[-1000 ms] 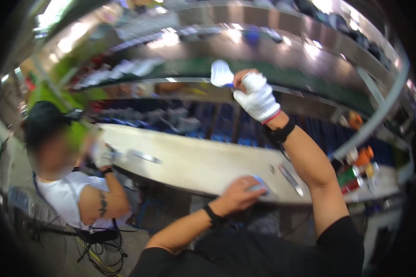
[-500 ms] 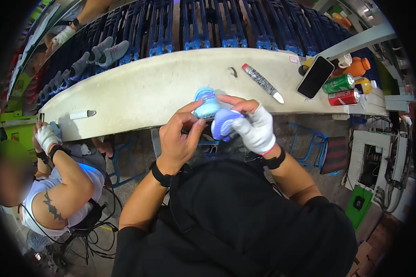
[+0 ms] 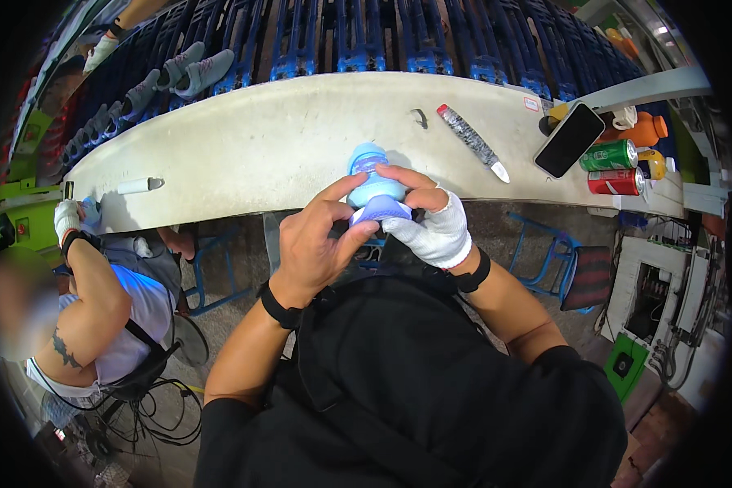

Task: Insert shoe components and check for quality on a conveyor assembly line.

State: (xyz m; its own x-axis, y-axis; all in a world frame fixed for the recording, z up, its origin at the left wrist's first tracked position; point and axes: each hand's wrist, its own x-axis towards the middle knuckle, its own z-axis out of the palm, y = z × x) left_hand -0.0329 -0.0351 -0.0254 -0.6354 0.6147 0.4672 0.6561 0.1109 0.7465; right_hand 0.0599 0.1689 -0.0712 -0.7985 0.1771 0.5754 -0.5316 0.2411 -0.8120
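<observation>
A small light blue shoe upper [image 3: 376,189] is held up at the near edge of the worktable. Against its near end lies a purple-blue sole [image 3: 382,211] with a ridged surface and a pale rim. My bare left hand [image 3: 313,242] grips the left side, fingertips on the upper and thumb on the sole. On the right side my right hand [image 3: 437,221], in a white glove with bare fingertips, holds the two together, its index finger on the upper and its thumb under the sole. Whether the pieces are joined underneath is hidden.
On the cream worktable [image 3: 252,138] lie a patterned marker-shaped tube [image 3: 472,140], a dark curved scrap [image 3: 420,118], a phone [image 3: 570,140], a green can [image 3: 608,154] and a red can [image 3: 616,181]. Beyond runs a blue slatted conveyor [image 3: 362,41] with grey shoes [image 3: 203,73]. A co-worker [image 3: 98,317] sits left.
The sole has moved from beside the upper, in my right hand, to the upper's near end. My left fingers have closed onto both pieces. The co-worker's arm has shifted, and the view has moved slightly.
</observation>
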